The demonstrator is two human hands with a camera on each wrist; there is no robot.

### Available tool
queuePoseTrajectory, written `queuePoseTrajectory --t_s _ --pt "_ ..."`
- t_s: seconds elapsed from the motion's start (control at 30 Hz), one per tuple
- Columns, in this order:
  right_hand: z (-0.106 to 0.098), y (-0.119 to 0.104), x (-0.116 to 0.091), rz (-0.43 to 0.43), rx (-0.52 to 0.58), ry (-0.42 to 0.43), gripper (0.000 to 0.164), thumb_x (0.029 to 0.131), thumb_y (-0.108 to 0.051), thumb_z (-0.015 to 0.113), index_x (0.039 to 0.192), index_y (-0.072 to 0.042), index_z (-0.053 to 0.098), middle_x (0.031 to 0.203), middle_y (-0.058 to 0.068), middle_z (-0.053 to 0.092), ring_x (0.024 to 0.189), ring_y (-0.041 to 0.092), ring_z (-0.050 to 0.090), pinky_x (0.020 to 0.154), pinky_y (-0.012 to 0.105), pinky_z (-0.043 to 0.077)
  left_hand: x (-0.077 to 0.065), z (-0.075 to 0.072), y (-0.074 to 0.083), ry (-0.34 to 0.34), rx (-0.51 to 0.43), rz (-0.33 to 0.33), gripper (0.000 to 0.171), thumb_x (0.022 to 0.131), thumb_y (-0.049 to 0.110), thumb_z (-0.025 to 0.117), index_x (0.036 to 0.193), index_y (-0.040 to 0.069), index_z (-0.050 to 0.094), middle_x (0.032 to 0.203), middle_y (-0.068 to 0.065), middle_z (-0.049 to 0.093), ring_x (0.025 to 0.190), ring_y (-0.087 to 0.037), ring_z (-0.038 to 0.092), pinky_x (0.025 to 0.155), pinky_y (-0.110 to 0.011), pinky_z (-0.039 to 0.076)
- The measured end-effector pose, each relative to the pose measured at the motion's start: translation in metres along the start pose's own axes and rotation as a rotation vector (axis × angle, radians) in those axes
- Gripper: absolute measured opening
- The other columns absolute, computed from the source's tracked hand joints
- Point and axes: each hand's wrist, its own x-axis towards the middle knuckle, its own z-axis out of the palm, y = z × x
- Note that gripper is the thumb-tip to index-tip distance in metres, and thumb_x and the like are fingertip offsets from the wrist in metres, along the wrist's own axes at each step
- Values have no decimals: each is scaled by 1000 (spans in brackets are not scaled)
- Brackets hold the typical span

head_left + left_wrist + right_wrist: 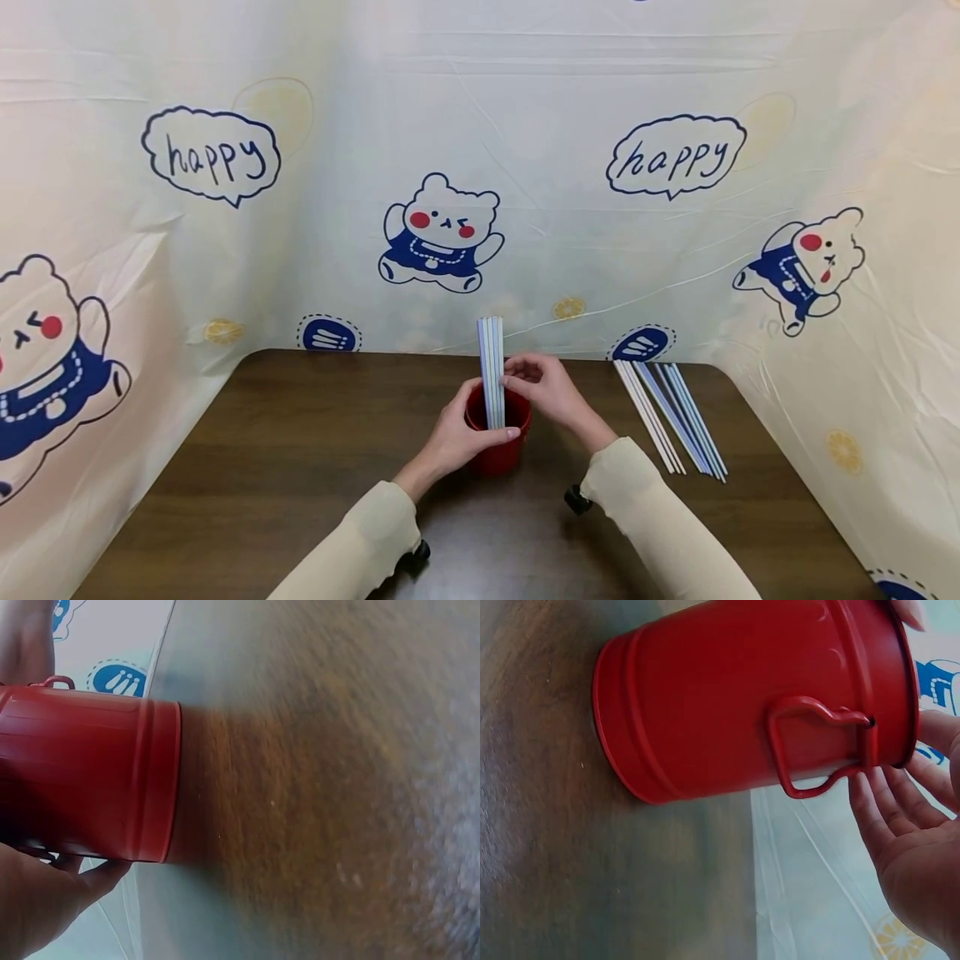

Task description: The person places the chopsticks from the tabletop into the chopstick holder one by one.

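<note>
Head view, lower centre: your left hand (448,429) curls round the red bucket (498,458); your right hand (546,390), relaxed, touches its far side. Bracing both sides should steady the sticks (491,358).

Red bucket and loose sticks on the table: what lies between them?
In the head view, the right hand and sleeve cuff lie between the red bucket and loose sticks, above brown tabletop.
</note>
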Motion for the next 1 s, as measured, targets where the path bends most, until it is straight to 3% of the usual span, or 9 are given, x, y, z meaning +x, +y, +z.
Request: queuePoseTrajectory --t_s 0.13,0.33,0.67,1.0 --pt "-10 -2 0 -5 -31 -9 27 98 -22 71 120 -7 70 112 7 71 98 23 67 88 38 58 0 -1 0 -10 -4 -7 77 84 30 85 147 30 42 142 2 56 126 -23 56 103 -53 50" --pt "-38 1 2 -31 -139 41 28 99 -20 70 123 -7 67 115 11 69 103 26 67 92 45 57 0 -3 0 -27 -3 -27 81 80 39 87 146 31 42 142 3 55 127 -24 54 101 -53 52" --pt "-91 29 0 -52 -381 95 34 96 -7 70 127 4 62 122 24 65 107 39 66 94 54 54 0 -5 0 -47 -3 -48 80 80 39 87 145 32 41 142 4 54 129 -25 51 96 -51 55" --pt "-121 66 -9 87 -670 54 51 93 -11 72 136 9 53 137 32 47 116 47 57 93 58 50 1 -6 1 -63 -7 -46 80 80 40 87 146 34 41 141 5 54 128 -24 51 94 -49 56"
